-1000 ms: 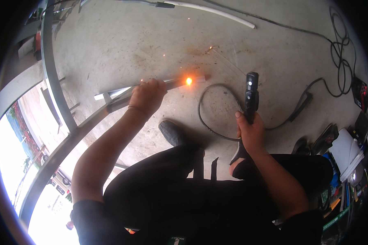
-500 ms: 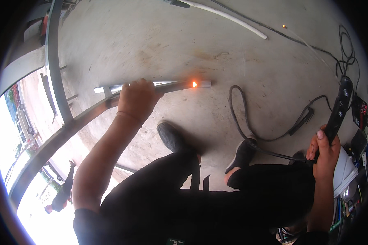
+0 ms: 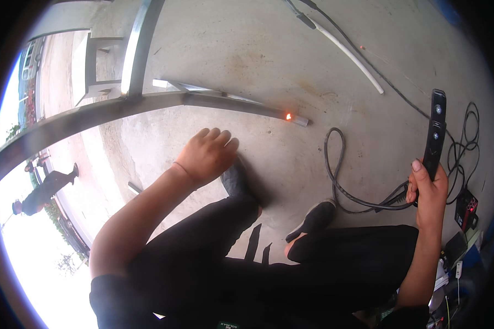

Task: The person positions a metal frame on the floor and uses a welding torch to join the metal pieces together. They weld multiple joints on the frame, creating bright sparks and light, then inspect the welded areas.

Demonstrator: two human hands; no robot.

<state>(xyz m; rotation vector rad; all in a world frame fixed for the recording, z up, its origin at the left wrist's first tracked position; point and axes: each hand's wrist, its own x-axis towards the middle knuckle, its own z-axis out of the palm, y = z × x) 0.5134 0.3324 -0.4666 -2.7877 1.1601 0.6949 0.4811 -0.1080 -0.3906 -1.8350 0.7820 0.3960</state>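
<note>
My left hand (image 3: 207, 156) is off the metal frame (image 3: 110, 108), below its bar, with loosely bent, slightly parted fingers and nothing visible in them. A small orange glow (image 3: 288, 117) sits near the bar's right end. Under the bar lies a lighter metal piece (image 3: 160, 83). At the right, my right hand (image 3: 429, 186) grips a black electrode holder (image 3: 436, 123), held upright in view, with a thin rod (image 3: 395, 72) angling up-left to a faintly glowing tip. A black cable (image 3: 357, 203) loops from the holder over the concrete floor.
A white tube (image 3: 357, 60) and coiled cable (image 3: 466, 140) lie on the floor. A welding machine (image 3: 466, 211) and clutter are at lower right. My two shoes (image 3: 318, 216) are below my hands. A person in dark clothes (image 3: 46, 192) is out in the bright area at left.
My left hand has let go of the bar and moved down. My right hand has moved right with the holder. The glow on the bar has shrunk.
</note>
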